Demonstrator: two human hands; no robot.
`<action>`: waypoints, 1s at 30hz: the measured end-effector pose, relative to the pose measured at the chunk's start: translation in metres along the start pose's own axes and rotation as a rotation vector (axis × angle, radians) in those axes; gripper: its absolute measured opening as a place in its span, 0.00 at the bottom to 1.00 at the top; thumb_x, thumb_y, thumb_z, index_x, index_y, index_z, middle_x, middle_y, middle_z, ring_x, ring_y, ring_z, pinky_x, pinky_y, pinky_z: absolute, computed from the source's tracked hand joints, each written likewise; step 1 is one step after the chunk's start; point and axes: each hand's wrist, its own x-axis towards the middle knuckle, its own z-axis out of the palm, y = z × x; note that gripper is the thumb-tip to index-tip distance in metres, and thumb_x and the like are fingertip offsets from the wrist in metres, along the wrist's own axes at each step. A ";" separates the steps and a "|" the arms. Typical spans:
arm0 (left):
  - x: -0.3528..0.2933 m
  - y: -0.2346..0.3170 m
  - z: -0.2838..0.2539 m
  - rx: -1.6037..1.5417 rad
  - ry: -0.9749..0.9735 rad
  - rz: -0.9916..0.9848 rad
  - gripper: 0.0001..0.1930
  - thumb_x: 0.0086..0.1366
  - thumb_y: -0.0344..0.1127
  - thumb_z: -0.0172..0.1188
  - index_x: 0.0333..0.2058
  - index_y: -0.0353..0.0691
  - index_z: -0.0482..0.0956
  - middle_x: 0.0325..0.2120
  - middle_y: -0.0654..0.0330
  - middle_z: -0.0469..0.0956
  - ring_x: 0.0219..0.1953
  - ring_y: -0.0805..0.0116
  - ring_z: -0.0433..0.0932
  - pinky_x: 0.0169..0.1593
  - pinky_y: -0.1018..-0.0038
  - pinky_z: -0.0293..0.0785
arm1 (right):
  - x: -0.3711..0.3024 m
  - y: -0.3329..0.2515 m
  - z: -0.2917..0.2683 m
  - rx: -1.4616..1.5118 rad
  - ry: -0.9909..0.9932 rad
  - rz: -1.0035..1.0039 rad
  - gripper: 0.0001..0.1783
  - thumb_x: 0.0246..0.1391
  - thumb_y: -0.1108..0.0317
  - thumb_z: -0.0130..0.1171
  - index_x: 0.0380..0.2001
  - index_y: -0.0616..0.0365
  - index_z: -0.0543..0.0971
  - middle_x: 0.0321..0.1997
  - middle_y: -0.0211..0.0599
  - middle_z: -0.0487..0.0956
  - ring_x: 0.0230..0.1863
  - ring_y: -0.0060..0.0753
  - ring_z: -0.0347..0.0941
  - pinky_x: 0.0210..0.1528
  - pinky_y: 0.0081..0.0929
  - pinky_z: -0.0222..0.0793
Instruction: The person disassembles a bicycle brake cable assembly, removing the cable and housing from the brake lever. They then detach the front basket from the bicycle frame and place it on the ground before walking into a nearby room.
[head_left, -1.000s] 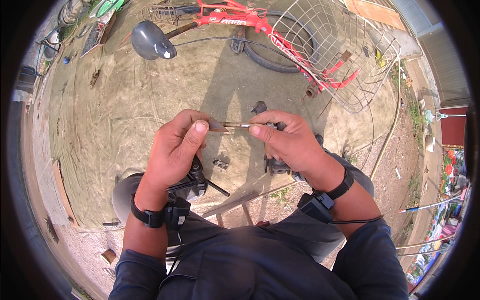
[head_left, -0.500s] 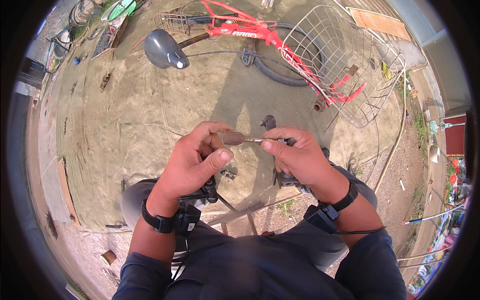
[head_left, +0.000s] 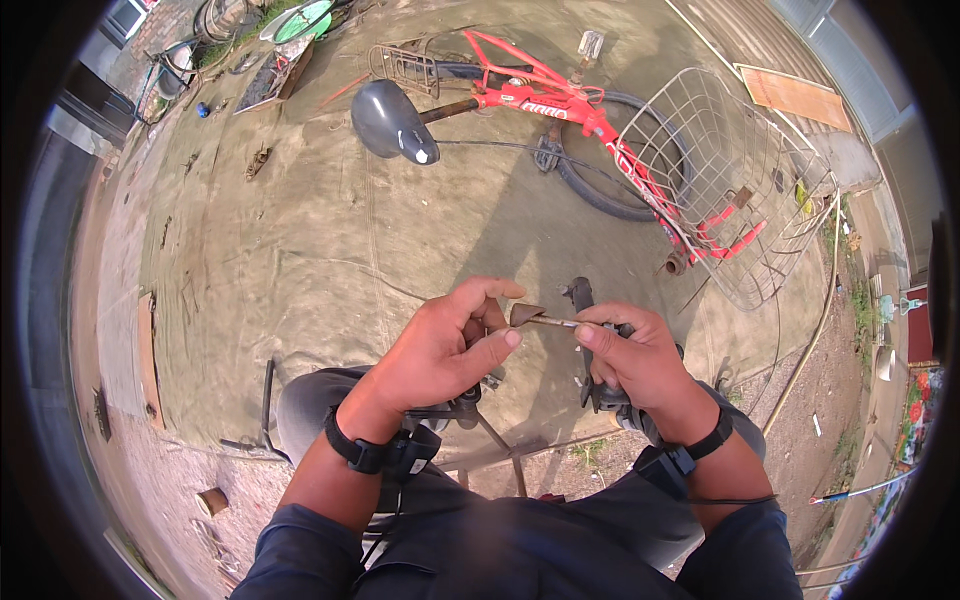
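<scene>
My right hand pinches the shank of a thin metal rod between thumb and forefinger. At the rod's left end is a brown, tapered head, like a rotary burr. My left hand is next to that head, thumb and forefinger apart on either side of it, with no clear contact; its other fingers curl inward. Just beyond my right hand stands a dark metal piece, partly hidden by the hand.
A red bicycle frame lies on its side at the back, with its black saddle, wheel and wire basket. A dusty sheet covers the ground. A wooden board lies at the far right.
The view has shifted, so the scene sits lower and further right. The rod has turned about its length, its head now looking like a smooth cone. My right hand keeps its pinch.
</scene>
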 end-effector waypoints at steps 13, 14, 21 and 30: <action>-0.006 0.021 -0.068 0.200 0.438 -0.100 0.14 0.69 0.40 0.61 0.39 0.32 0.78 0.18 0.68 0.69 0.22 0.81 0.65 0.26 0.78 0.63 | 0.005 0.002 0.004 -0.082 -0.053 -0.015 0.27 0.59 0.62 0.65 0.58 0.61 0.72 0.24 0.28 0.73 0.14 0.14 0.62 0.17 0.16 0.60; -0.006 0.023 -0.089 0.319 0.533 -0.056 0.14 0.69 0.41 0.61 0.38 0.32 0.78 0.18 0.68 0.69 0.22 0.81 0.64 0.26 0.78 0.63 | 0.005 0.002 0.004 -0.094 -0.052 -0.002 0.28 0.59 0.60 0.65 0.59 0.62 0.71 0.27 0.30 0.72 0.14 0.14 0.61 0.17 0.16 0.60; -0.056 -0.022 -0.230 1.084 0.743 -0.362 0.19 0.66 0.48 0.58 0.35 0.33 0.78 0.22 0.48 0.78 0.27 0.49 0.76 0.34 0.59 0.71 | 0.006 0.001 0.004 -0.060 -0.043 -0.016 0.25 0.63 0.60 0.61 0.58 0.62 0.72 0.26 0.31 0.72 0.14 0.14 0.60 0.18 0.17 0.61; -0.207 -0.190 -0.178 1.100 0.003 -0.983 0.21 0.61 0.50 0.58 0.39 0.37 0.81 0.39 0.46 0.82 0.47 0.46 0.79 0.50 0.55 0.75 | 0.010 0.003 0.005 -0.004 -0.023 0.043 0.20 0.64 0.63 0.58 0.55 0.61 0.74 0.25 0.30 0.71 0.13 0.14 0.60 0.19 0.17 0.62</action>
